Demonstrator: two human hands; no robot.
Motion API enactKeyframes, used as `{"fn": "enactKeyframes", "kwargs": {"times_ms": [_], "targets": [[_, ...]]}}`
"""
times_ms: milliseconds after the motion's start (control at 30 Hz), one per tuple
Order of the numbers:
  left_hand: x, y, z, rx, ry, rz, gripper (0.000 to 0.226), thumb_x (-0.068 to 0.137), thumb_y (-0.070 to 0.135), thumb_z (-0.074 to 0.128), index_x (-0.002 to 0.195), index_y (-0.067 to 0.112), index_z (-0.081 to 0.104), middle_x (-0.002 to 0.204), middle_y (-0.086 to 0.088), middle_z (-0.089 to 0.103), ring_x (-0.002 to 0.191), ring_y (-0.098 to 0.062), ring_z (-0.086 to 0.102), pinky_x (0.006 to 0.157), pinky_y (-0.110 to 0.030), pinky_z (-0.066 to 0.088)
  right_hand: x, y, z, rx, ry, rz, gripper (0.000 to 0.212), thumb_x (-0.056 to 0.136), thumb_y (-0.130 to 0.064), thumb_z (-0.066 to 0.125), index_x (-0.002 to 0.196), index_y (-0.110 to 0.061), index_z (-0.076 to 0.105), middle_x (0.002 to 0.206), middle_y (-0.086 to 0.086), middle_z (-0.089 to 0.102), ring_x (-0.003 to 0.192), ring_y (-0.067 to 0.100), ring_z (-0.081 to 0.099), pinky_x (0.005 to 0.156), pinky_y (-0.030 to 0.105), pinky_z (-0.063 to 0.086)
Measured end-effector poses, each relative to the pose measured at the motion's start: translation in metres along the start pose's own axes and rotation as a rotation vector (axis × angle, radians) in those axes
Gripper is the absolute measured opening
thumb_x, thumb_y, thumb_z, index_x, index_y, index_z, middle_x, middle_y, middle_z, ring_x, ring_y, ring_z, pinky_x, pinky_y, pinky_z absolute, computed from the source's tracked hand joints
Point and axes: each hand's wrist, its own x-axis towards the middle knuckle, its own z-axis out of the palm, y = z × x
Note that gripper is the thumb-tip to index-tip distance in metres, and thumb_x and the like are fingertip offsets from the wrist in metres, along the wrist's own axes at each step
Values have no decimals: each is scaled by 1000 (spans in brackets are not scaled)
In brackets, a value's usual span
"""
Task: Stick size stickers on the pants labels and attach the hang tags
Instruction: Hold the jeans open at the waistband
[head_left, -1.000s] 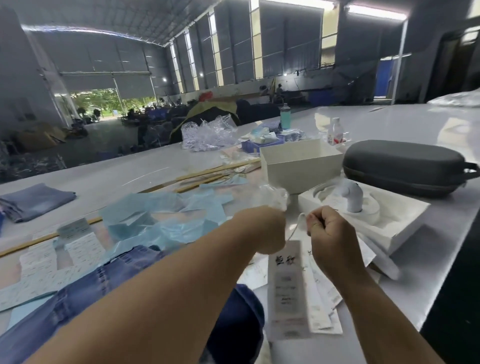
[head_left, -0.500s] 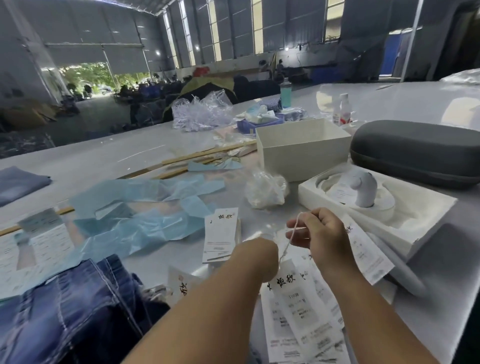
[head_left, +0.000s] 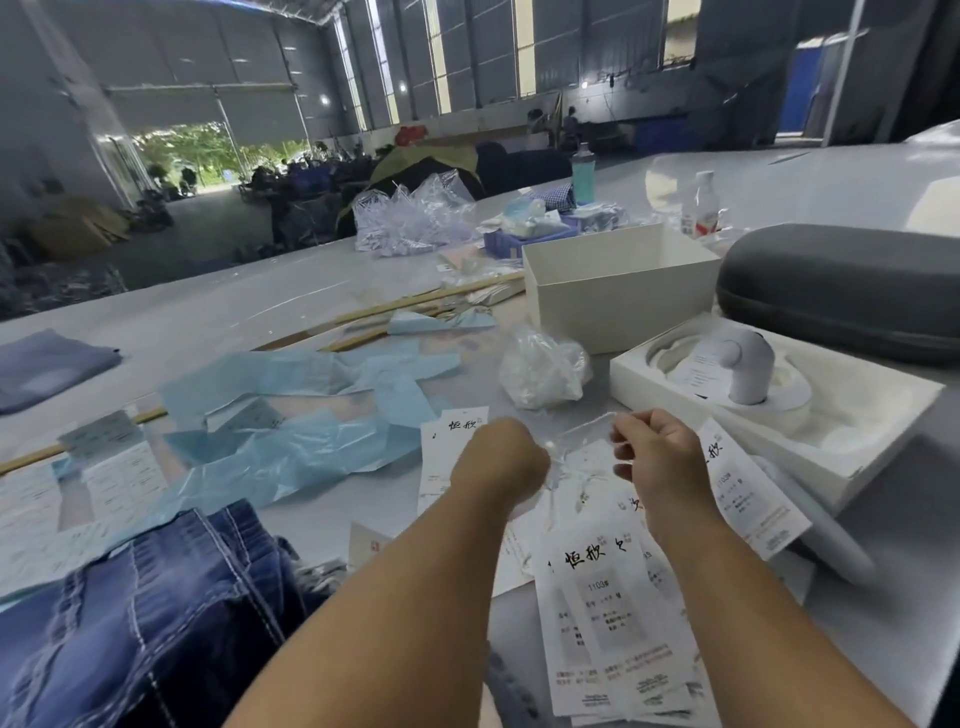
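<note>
Both hands raised over the table, fists curled. Left hand (head_left: 501, 465) pinches one end of a thin clear string (head_left: 558, 470); right hand (head_left: 657, 457) grips the other end. Hang tags (head_left: 608, 613) lie fanned just below the wrists; jeans (head_left: 145, 618) sit at lower left, apart from both hands. Risk: string nearly invisible, could slip from the pinch or snag a loose tag and drag the pile off order

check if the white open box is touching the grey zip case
Apart. The head view shows a strip of bare table between the white open box and the grey zip case.
</note>
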Motion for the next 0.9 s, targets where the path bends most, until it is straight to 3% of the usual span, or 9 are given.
{"fn": "enactKeyframes", "kwargs": {"times_ms": [67,167,267,367,467,567,667,800,900], "targets": [[2,-1,-5,-87,16,-38,19,90,19,59,99,4,66,101,-14,69,90,-28,64,77,-34,52,2,11,-4,-235,-4,-61,22,88,-21,61,73,-5,61,64,3,57,62,19,50,61,34,46],[-3,2,-1,-248,-83,-84,19,89,17,67,101,3,62,98,-15,66,75,-28,66,69,-38,62,1,25,-3,-473,-93,-126,24,88,-22,64,66,-13,62,57,-5,57,59,16,52,57,28,41],[-5,4,-3,-282,-81,-76,26,89,7,64,113,12,58,109,-11,60,89,-29,66,76,-35,60,0,32,0,-617,-139,-168,12,87,-18,66,75,-17,69,69,-9,65,68,10,58,57,22,39],[-10,10,-17,-310,-22,-58,16,88,-1,57,88,15,59,97,-12,61,93,-31,64,88,-43,57,-2,27,0,-663,-145,-179,11,85,-13,64,92,-14,73,79,-7,66,78,13,60,60,20,40],[-21,30,-43,-345,-15,-20,15,91,1,58,104,1,67,106,-17,66,99,-32,64,90,-43,56,-14,7,-1,-679,-137,-237,13,81,-12,63,69,-11,69,65,-3,67,68,18,63,56,23,44],[-37,54,-84,-372,-22,42,17,93,6,59,107,-1,66,103,-18,68,89,-25,68,81,-38,60,-38,-23,6,-624,-195,-285,19,80,-11,65,61,-8,62,57,2,63,56,13,57,54,27,43],[-64,61,-141,-408,3,100,13,94,14,61,103,5,66,87,-6,67,68,-15,63,64,-28,55,-81,-64,22,-536,-411,-337,17,81,-11,64,64,-8,63,57,3,65,50,5,52,52,23,42],[-107,12,-201,14,19,62,20,95,25,60,103,8,67,91,-4,69,69,-15,61,55,-25,50,-146,-106,42,-372,-761,-284,29,88,-16,63,59,-16,64,52,0,61,46,7,50,47,19,39],[-146,-46,-214,320,-308,-202,23,95,31,57,109,13,62,92,1,62,76,-15,58,68,-28,50,-185,-122,51,-377,-995,-227,47,97,-35,55,53,-21,62,49,-5,56,44,8,46,46,18,36]]}}
